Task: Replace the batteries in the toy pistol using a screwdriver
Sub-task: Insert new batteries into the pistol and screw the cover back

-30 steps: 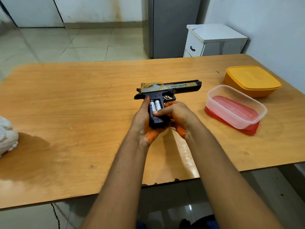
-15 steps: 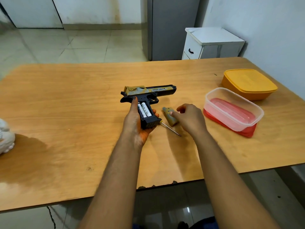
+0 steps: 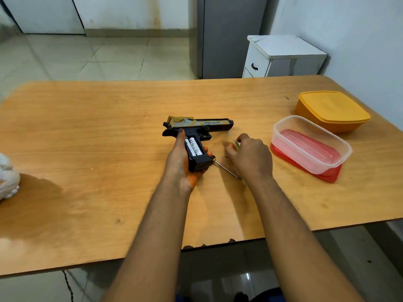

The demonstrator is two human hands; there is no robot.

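Note:
The black and gold toy pistol (image 3: 197,125) lies on its side on the wooden table (image 3: 87,138), barrel pointing right. My left hand (image 3: 180,164) grips its handle from the left and below. The handle's battery bay is uncovered and shows white batteries (image 3: 193,147). A screwdriver (image 3: 226,170) lies on the table with its thin metal shaft running from the handle's bottom toward my right wrist; most of its yellow and black handle is hidden behind the pistol. My right hand (image 3: 250,156), blurred, sits right of the pistol with curled fingers pinching a small yellow-green object (image 3: 234,143).
A clear plastic container on a red lid (image 3: 309,149) stands right of my right hand, with a closed orange container (image 3: 331,110) behind it. Something white (image 3: 7,179) sits at the table's left edge. Past the far edge stand a white cabinet (image 3: 281,55) and a grey appliance.
My right hand left the pistol's handle and moved right to the small yellow-green object on the table. My left hand shifted the pistol slightly left, revealing the screwdriver.

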